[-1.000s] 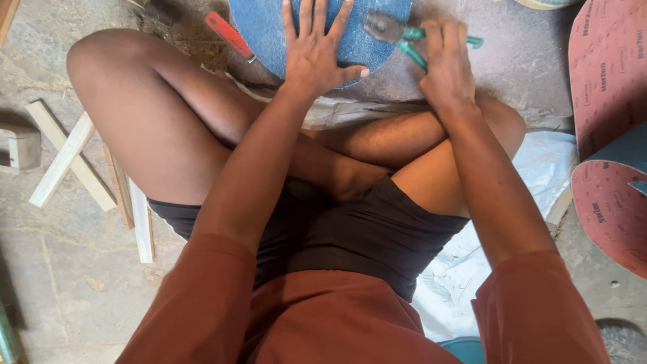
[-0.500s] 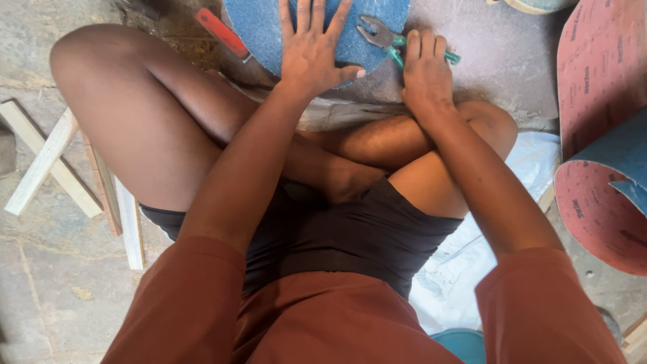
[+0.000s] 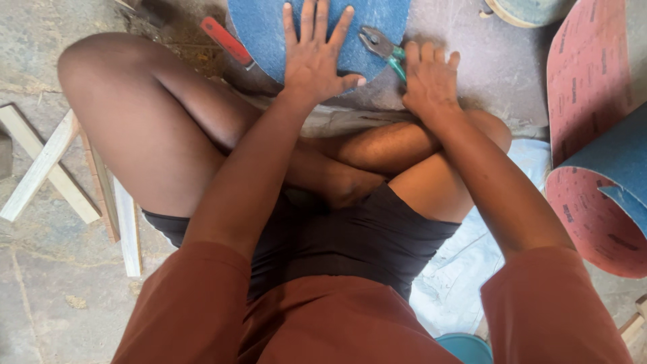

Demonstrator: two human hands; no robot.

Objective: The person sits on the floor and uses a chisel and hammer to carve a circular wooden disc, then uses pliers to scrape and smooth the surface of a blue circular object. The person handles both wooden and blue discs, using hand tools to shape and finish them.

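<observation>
Concrete floor (image 3: 40,296) bore a round blue abrasive sheet (image 3: 377,27). Left hand (image 3: 317,61) lay flat, fingers spread, upon it. Right hand (image 3: 428,84), beside its edge, gripped green-handled steel pliers (image 3: 384,48).

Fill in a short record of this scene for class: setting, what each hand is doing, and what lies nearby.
setting: person seated cross-legged on a concrete floor
left hand: pressed flat on a blue sheet
right hand: gripping green-handled pliers
nearby: red-handled tool, rolled sheet, wooden strips
</observation>
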